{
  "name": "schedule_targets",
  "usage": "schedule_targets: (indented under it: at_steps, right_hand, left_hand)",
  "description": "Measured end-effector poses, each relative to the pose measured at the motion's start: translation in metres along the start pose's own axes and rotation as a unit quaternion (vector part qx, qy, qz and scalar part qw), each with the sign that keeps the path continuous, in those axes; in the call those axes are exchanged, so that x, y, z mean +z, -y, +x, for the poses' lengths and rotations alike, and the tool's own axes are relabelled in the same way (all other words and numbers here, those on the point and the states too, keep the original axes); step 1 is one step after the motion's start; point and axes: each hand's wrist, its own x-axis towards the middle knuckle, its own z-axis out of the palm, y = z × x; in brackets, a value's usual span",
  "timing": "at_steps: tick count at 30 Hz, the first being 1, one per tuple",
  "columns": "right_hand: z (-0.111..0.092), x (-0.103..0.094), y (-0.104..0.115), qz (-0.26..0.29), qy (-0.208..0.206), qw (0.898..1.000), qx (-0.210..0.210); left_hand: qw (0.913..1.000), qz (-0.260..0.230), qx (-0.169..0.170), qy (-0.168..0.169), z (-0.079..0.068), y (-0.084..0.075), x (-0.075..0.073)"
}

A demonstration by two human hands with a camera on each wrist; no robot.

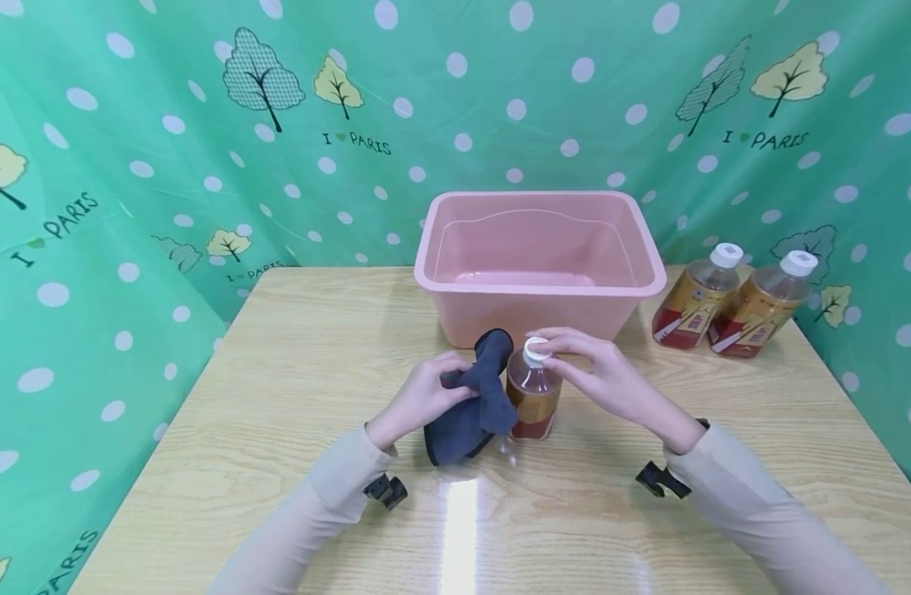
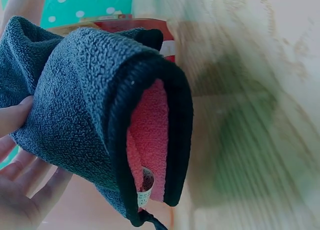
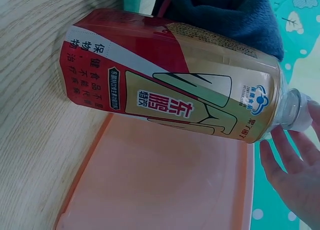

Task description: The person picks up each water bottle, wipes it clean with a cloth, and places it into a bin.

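My left hand point(image 1: 431, 392) pinches a dark blue-grey cloth point(image 1: 455, 426) with black edging, bunched up beside a bottle. In the left wrist view the cloth point(image 2: 85, 95) shows a pink underside point(image 2: 150, 130) and a small white tag. With its fingers at the white cap point(image 1: 536, 351), my right hand point(image 1: 593, 372) holds the bottle point(image 1: 533, 401), which stands upright on the table. The right wrist view shows the red and gold label of this bottle point(image 3: 165, 85), with the cloth touching or just behind it.
A pink plastic bin point(image 1: 537, 310) stands behind the hands at the back of the table point(image 1: 314, 372). Two more capped bottles, one on the left point(image 1: 695, 302) and one on the right point(image 1: 760, 310), stand at the back right. Green dotted fabric point(image 1: 455, 99) hangs behind.
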Motion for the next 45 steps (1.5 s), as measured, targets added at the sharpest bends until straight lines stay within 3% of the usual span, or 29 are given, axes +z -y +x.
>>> schedule_targets:
  at_steps: [10,21,35,45]
  right_hand:
    - [-0.001,0.001,-0.001,0.001,-0.011,1.000,-0.003]
    - [-0.003,0.002,-0.002,0.008,-0.018,1.000,-0.002]
    - [-0.004,0.002,-0.001,0.024,-0.019,0.999,0.013]
    - [-0.004,0.002,-0.001,0.032,-0.020,0.999,0.031]
  left_hand:
    - [0.9996,-0.012,0.022,-0.014,0.010,-0.009,0.004]
    - [0.9998,-0.018,0.012,0.002,0.012,-0.010,0.007]
    - [0.9979,0.046,0.040,0.024,0.011,0.005,0.018]
    - [0.9942,0.084,0.006,0.067,0.007,0.017,0.027]
